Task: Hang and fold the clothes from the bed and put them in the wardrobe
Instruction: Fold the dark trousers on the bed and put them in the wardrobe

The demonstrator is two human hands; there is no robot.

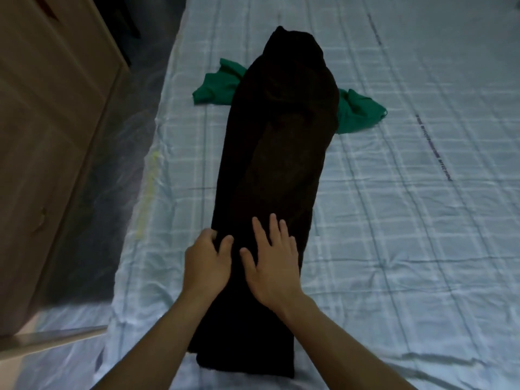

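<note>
A long black garment (275,153) lies stretched lengthwise on the bed (408,220), folded into a narrow strip that runs away from me. My left hand (206,263) curls over its left edge, fingers pinching the cloth. My right hand (271,260) lies flat on the black garment with fingers spread, holding nothing. A crumpled green garment (216,85) lies partly under the far end of the black one and shows on both sides of it.
The bed has a pale blue checked sheet. A wooden wardrobe (47,136) stands to the left, close to the bed's left edge, with a dark narrow gap of floor (112,164) between them.
</note>
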